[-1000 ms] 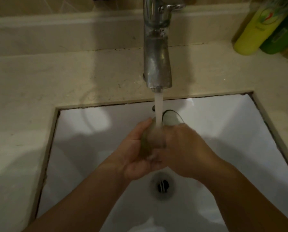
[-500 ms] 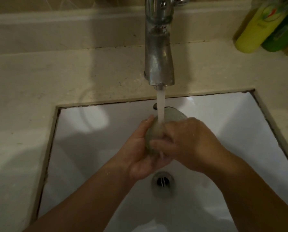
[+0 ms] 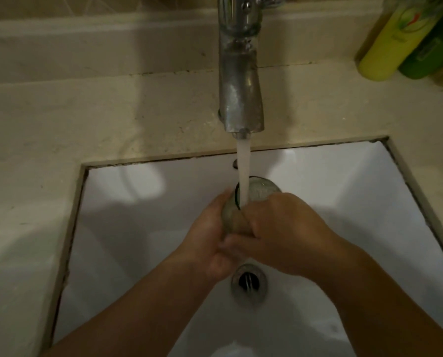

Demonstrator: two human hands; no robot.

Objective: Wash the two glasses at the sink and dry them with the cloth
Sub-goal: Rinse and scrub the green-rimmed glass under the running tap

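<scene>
Glass (image 3: pixel 257 194): under tap (image 3: pixel 241 81) stream, above sink (image 3: pixel 138 228).
Left hand (image 3: pixel 210 243): cups glass.
Right hand (image 3: pixel 285 235): fingers curled round glass.

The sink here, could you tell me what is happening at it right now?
A person is rinsing one glass under the running tap. The left hand cups the glass from its side, and the right hand wraps over it. The water stream falls onto the glass over the white basin. No second glass or cloth is visible.

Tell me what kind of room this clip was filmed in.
Probably a home bathroom: a white basin set under a beige stone counter, a chrome tap running, and yellow and green bottles standing by the wall.
</scene>
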